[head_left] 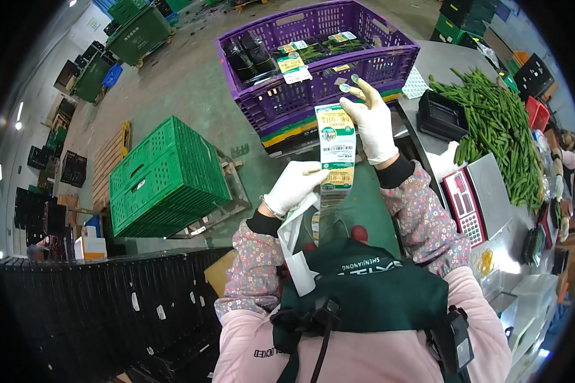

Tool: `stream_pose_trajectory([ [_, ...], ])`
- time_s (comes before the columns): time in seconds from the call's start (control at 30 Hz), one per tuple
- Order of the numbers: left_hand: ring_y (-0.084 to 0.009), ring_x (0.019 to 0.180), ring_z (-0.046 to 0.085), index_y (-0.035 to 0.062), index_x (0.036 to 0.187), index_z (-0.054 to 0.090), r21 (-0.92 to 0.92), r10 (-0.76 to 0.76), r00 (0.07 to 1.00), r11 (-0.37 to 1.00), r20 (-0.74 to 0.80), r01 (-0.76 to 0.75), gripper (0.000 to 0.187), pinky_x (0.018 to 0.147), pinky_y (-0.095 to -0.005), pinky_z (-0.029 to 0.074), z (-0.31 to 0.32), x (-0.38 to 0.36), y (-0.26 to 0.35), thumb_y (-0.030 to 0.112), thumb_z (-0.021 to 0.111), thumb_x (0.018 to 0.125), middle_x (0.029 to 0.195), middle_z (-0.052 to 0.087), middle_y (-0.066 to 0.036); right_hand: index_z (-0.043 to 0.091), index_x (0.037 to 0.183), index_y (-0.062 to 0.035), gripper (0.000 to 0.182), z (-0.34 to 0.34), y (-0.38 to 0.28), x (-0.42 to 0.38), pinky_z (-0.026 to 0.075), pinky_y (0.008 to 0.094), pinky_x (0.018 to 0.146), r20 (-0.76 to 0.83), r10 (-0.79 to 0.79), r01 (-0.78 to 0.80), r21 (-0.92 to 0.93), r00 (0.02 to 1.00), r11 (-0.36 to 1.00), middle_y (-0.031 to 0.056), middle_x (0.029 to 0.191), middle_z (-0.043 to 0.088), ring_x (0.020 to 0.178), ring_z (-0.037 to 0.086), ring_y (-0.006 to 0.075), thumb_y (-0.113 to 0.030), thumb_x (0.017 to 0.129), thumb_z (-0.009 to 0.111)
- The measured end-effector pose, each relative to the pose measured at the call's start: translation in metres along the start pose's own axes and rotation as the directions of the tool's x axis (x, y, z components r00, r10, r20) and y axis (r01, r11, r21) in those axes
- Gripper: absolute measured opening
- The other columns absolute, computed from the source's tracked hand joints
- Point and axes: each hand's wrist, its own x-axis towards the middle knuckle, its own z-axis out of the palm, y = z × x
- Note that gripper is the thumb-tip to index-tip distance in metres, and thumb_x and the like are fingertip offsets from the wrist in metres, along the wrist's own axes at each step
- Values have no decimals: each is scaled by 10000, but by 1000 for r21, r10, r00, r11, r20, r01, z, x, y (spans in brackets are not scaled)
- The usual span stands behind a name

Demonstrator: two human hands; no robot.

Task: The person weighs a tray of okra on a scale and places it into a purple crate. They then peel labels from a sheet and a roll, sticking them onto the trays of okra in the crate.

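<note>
My left hand (pixel 294 188), in a white glove, pinches the edge of a strip of printed labels (pixel 337 147) in front of my body. The strip hangs down, printed in green, yellow and white with a barcode. My right hand (pixel 372 124), also gloved, is at the strip's upper right, thumb and fingers curled near its top edge. Small round stickers (pixel 345 88) show at its fingertips. Pale backing paper (pixel 291 233) trails below my left hand. Just beyond is a purple crate (pixel 329 80) holding black trays and labelled packs (pixel 292 64).
On the metal table to the right lie a heap of green okra pods (pixel 495 127), a black tray (pixel 442 116) and a red-and-white scale (pixel 466 207). Green crates (pixel 166 179) stand on a pallet at left. Stacked black crates (pixel 108 306) fill the lower left.
</note>
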Motion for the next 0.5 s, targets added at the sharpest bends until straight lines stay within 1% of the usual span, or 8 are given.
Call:
stream_pose_trajectory([
  [0.03,-32,732,508,-42,1053,702,-12,53,998,999,-38,-53,252,650,-228,413,2,0,-1,179,626,959,828,643,25,397,1435,51,679,-2,1,-1,528,234,674,1,0,0,1,1000,1000,147,1242,591,799,626,98,-60,861,742],
  [0.07,-10,645,423,-26,998,709,-22,105,992,994,-77,-107,229,554,-213,334,3,-1,-2,182,617,969,737,564,67,427,1417,40,636,-5,1,-1,517,228,668,-37,-129,116,-249,991,961,140,1248,587,787,607,83,-77,873,734],
  [0.1,-10,645,423,-26,998,709,-21,105,991,994,-78,-107,229,554,-213,334,4,-2,-2,182,617,969,737,564,67,457,1399,30,593,-8,1,-1,506,221,662,-41,-260,208,-486,965,849,132,1254,583,775,588,67,-94,885,725],
  [0.13,-9,633,407,-27,977,697,-113,102,986,987,-131,-117,222,545,-212,320,4,-4,0,178,612,972,723,543,74,524,1325,14,465,-9,-3,-8,479,207,640,-28,-431,327,-607,902,724,96,1140,643,706,541,44,-107,908,691],
  [0.23,-9,615,381,-23,968,684,-204,99,974,969,-202,-141,211,530,-211,298,5,-4,-3,172,602,976,704,512,80,575,1203,11,325,-2,-25,-43,451,173,609,98,-78,101,-255,992,962,2,882,696,644,495,13,-65,902,670],
  [0.27,-9,608,373,-19,981,683,-203,104,972,968,-209,-148,207,525,-210,291,6,-3,-5,168,596,979,699,504,80,587,1173,17,304,4,-40,-60,448,166,599,157,62,-21,-256,986,967,8,907,698,647,511,2,-63,894,680],
  [0.4,-14,609,392,-18,1008,685,-41,204,952,975,-228,-218,203,532,-212,315,12,-1,-1,154,581,980,708,507,71,603,1121,9,300,4,-19,-81,513,219,651,157,125,-69,-321,980,945,54,863,703,710,609,44,-99,868,723],
  [0.5,-19,614,406,-26,987,672,-37,206,938,974,-278,-224,200,543,-213,342,17,-2,7,146,570,980,711,502,60,580,1149,21,321,6,-14,-83,437,161,604,147,123,-74,-300,981,951,7,868,659,668,537,5,-83,882,724],
])
